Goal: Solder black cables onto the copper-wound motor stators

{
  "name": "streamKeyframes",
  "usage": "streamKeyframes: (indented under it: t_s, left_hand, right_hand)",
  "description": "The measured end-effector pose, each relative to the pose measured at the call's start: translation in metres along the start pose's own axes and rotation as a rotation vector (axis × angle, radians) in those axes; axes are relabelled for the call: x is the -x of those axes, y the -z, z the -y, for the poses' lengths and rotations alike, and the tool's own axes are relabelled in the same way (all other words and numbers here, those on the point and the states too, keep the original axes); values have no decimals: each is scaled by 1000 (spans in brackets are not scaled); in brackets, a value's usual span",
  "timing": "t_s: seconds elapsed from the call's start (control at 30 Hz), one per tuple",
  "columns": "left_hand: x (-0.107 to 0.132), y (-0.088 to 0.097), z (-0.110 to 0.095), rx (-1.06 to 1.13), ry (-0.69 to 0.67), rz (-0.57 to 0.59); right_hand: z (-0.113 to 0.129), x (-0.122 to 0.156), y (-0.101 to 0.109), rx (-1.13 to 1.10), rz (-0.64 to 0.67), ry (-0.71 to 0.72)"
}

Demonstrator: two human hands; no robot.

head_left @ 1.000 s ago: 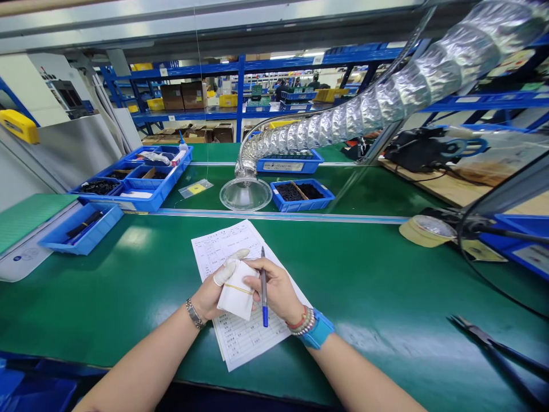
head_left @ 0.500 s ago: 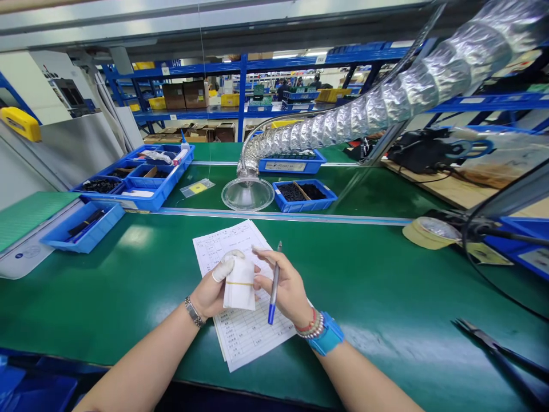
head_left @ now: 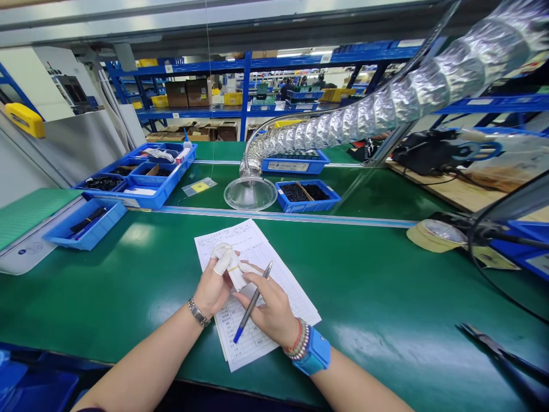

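Note:
My left hand (head_left: 213, 290), with white finger cots on some fingertips, grips a small white bundle (head_left: 237, 277) bound by a thin yellow band. The bundle is tilted and seen partly edge-on. My right hand (head_left: 272, 309) has its fingers at the bundle's right side and holds a pen (head_left: 254, 302) with a blue end pointing down to the left. Beneath both hands lie printed form sheets (head_left: 295, 294), stacked slightly askew on the green table (head_left: 369, 286). Part of the bundle is hidden behind my fingers.
A silver duct with a clear hood (head_left: 251, 194) hangs behind the sheets. Blue bins of black parts (head_left: 307, 194) stand near it, and a divided blue tray (head_left: 163, 194) is at left. Pliers (head_left: 493, 346) and a tape roll (head_left: 437, 234) lie at right.
The bundle has turned from flat-on to tilted, nearly edge-on. My right hand has moved left and down against it, and the pen now slants more. The view has shifted slightly.

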State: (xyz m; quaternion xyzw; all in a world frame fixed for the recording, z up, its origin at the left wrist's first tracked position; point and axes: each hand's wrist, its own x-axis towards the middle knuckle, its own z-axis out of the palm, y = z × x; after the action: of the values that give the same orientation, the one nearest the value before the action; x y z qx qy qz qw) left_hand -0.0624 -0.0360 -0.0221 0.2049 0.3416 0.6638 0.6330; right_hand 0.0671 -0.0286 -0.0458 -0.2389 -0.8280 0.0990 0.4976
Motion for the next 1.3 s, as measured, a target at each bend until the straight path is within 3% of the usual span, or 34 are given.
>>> streamKeyframes:
  t_s: [0.2,0.3,0.47,0.63,0.8,0.9,1.0,1.07,1.13,1.3]
  left_hand:
    - [4,-6,21,-80,-168,-76]
    - [6,-5,30,-241,-247,-96]
    - [12,-5,33,-384,-289,-123]
    - [10,-6,24,-247,-250,-105]
    - [7,-4,1,-21,-132,95]
    - [7,-2,-16,-50,45,201]
    - [5,3,-26,-179,66,200]
    - [2,8,-29,-231,-4,165]
    - [-1,13,-31,-257,-60,161]
    - [-5,20,-31,-287,-45,352]
  right_hand:
    - [4,-2,-11,52,-106,-78]
    - [5,-6,-11,70,-125,-91]
    - [5,-8,-10,85,-135,-77]
    - [2,-7,-11,143,-145,-60]
    - [-13,-10,-1,158,-111,104]
    - [-24,-12,7,198,-113,288]
    - [-27,-12,12,216,-27,348]
    - [-25,-12,14,153,29,269]
    - [-24,-12,15,35,31,101]
    - [-25,-15,22,-299,-56,-425]
